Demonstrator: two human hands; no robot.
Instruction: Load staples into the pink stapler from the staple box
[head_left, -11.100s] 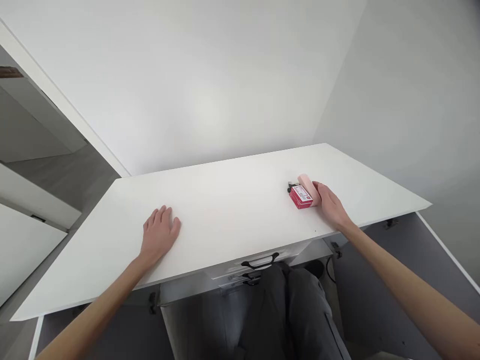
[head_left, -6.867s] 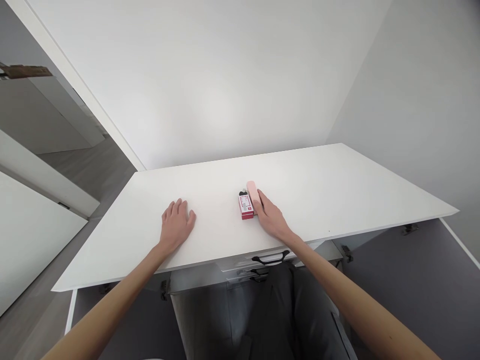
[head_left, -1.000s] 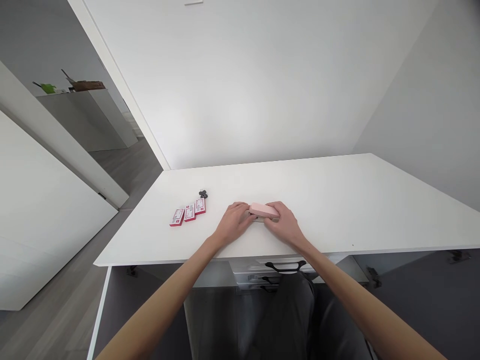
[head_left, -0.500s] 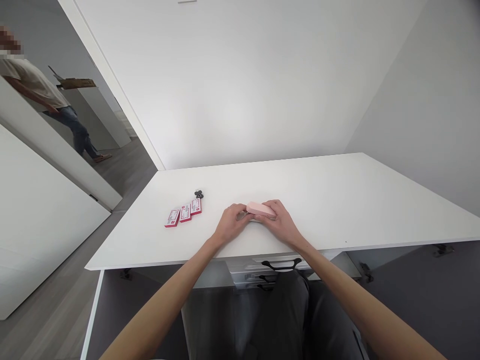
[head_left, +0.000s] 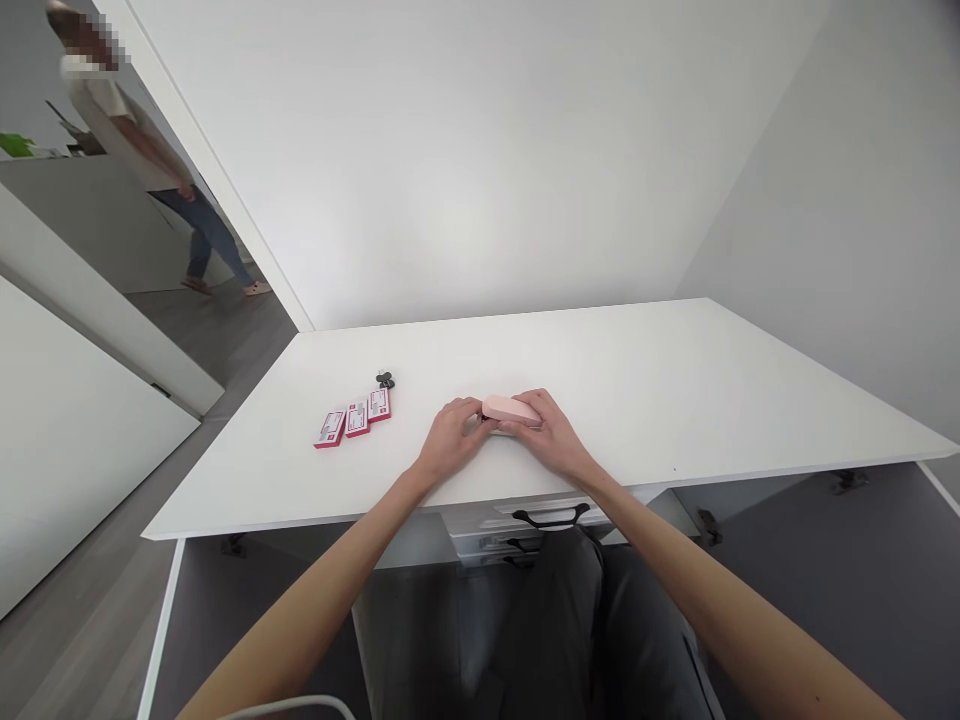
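Note:
A pink stapler is held low over the white desktop, lying roughly crosswise. My right hand wraps its right end, with the thumb along the near side. My left hand is closed at its left end, fingertips and thumb touching it. Something pale, possibly the stapler's base or paper, shows under it; the fingers hide most of that. To the left lie three small red-and-white boxes in a slanting row. Black binder clips sit just behind the boxes.
A white wall rises behind the desk. Drawers with black handles and my legs are below its front edge. On the left, past a doorway, a person walks beside a counter.
The view has shifted slightly, so the desk things appear a little farther left and higher. Both hands keep their hold on the stapler. The person beyond the doorway has stepped to the right.

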